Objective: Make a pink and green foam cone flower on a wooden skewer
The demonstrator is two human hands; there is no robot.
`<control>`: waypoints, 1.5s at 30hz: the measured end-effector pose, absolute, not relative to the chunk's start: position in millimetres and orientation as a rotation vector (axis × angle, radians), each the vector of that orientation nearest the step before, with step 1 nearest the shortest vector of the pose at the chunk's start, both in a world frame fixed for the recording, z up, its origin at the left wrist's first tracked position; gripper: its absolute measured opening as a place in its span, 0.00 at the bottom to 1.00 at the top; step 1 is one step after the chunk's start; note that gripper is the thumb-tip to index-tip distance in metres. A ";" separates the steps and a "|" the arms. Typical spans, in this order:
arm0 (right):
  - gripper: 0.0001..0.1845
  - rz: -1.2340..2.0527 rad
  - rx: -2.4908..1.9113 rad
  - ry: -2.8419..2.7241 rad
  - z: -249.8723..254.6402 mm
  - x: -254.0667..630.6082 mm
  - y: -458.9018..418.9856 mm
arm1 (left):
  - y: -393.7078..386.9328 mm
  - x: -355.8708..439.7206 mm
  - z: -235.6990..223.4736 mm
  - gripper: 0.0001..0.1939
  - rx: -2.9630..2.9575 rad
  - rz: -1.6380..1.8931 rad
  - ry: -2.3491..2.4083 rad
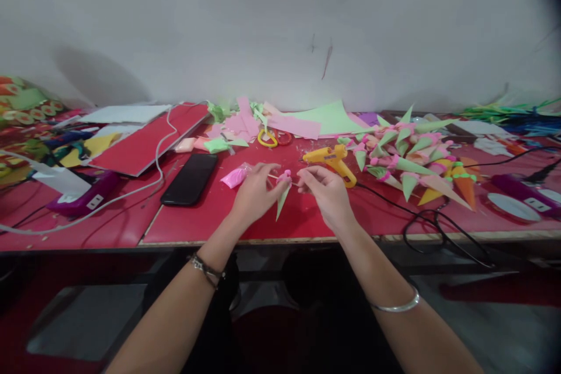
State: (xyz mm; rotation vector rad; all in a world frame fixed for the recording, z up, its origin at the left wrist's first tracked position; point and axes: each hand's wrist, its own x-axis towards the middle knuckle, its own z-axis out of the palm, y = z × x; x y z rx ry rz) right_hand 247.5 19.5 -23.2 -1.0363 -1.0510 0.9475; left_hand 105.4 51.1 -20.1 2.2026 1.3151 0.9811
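Note:
My left hand (259, 190) pinches a small green paper cone (282, 203), whose point hangs down toward me. Pink clay-like material (284, 175) sits at the cone's wide top. Close by on the right, my right hand (323, 188) has thumb and fingers pressed together beside the pink top. Something thin shows at its fingertips, too small to name. A bag of bright pink clay (235, 176) lies just left of my left hand. Behind my right hand rests a yellow glue gun (328, 158).
A black phone (190, 180) and red board (151, 140) lie left, crossed by a white cable (164, 155). Pink and green paper (322, 117) and yellow-handled scissors (267, 138) are behind. Right are piled paper cones (407, 155), a black cord (432, 219) and a purple power strip (521, 190).

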 end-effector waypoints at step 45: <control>0.09 0.913 -1.063 -1.019 -27.8 250.1 23.2 | 49.9 100.1 -23.1 0.23 2.655 0.464 1.211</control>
